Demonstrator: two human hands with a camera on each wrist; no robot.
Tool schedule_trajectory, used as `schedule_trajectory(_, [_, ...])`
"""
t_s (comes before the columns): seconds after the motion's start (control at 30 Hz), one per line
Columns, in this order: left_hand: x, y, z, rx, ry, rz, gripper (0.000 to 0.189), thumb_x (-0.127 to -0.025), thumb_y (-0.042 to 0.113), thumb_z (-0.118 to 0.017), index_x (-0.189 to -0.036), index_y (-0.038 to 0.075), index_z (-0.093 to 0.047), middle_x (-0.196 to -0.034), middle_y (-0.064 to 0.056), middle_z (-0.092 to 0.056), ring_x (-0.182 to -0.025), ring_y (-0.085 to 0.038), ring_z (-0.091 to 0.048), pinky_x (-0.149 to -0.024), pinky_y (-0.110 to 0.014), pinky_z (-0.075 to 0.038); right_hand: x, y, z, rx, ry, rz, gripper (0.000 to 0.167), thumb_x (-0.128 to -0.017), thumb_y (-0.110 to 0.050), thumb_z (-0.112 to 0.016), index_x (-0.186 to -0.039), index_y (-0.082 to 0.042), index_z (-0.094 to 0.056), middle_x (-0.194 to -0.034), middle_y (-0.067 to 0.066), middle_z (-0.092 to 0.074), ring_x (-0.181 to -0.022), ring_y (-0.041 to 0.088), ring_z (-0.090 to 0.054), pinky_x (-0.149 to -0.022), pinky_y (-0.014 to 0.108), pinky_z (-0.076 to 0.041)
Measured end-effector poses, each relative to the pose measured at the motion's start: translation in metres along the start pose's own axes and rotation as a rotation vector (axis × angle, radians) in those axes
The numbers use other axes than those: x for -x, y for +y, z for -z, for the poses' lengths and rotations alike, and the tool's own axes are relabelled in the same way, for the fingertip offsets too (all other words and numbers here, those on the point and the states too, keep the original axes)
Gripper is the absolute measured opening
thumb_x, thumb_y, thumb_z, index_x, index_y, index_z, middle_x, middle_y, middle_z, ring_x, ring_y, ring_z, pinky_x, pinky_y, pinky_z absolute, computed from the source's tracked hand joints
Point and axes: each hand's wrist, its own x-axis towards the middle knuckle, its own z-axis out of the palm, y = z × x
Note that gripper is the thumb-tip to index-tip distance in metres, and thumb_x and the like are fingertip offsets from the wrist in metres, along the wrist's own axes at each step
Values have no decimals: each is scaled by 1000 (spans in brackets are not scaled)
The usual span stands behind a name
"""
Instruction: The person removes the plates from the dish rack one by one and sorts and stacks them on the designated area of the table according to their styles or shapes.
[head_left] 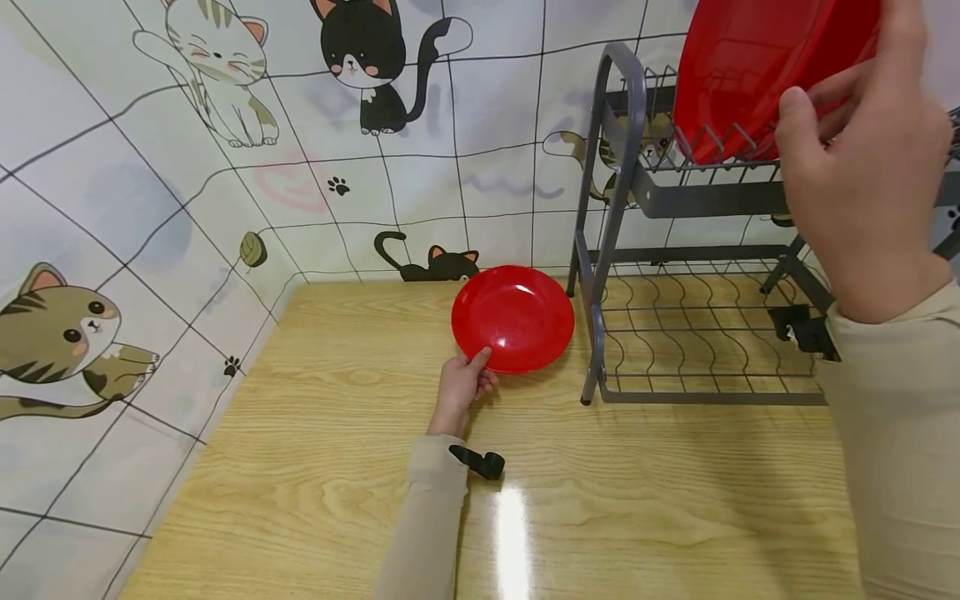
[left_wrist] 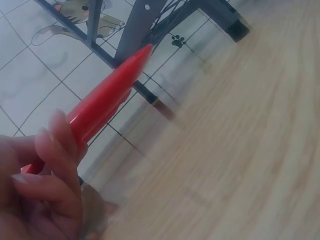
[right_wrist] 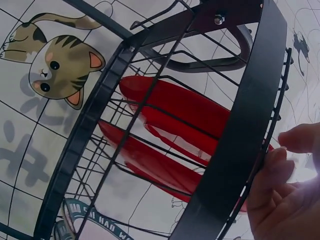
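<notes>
My left hand (head_left: 459,387) pinches the near rim of a red plate (head_left: 513,317), thumb on top and fingers beneath. In the left wrist view this plate (left_wrist: 107,97) appears edge-on, tilted above the wooden surface, with curled fingers (left_wrist: 57,170) at its rim. On the upper tier of a grey dish rack (head_left: 712,200), red plates (head_left: 742,75) lean upright between the wires. Beside their right part is my right hand (head_left: 870,158). The right wrist view has the thumb and bent fingers (right_wrist: 272,172) close to the plates (right_wrist: 180,110); whether they grip a rim is unclear.
The rack's lower wire tier (head_left: 697,325) stands on the wooden table (head_left: 315,467), right of the left hand. Tiled walls (head_left: 495,125) with cat drawings rise behind and at the left. A dark frame bar (right_wrist: 230,120) crosses in front of the racked plates.
</notes>
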Motion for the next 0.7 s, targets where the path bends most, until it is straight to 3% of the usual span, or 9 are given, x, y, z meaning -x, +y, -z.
schedule_trajectory(0.2, [-1,0,-3,-45,2,-18,30,-86,34,-58,-79,4,-57,-55,-5,-58,-42,-10,-47,-38,-18,-30,-14,-11,-1,111,-111,-124,54,-90,-40,-37,-139,-35,-16,-117,15,-55,-100,36,-53,-96,34,-34])
schedule_trajectory(0.4, [-1,-2,-7,-92,7,-46,29,-87,31,-57,-77,4,-56,-52,-5,-57,-41,-10,-46,-37,-19,-31,-25,-17,-1,181,-231,-154,57,-88,-23,-39,-142,-18,-20,-134,16,-40,-112,47,-42,-93,52,-31])
schedule_trajectory(0.7, [2,-1,-7,-123,-9,-54,30,-88,31,-55,-76,3,-56,-54,-6,-57,-42,-10,-47,-37,-19,-33,-34,-15,1,239,-383,-193,59,-84,-13,-41,-139,-3,-23,-135,25,-35,-109,55,-38,-87,62,-30])
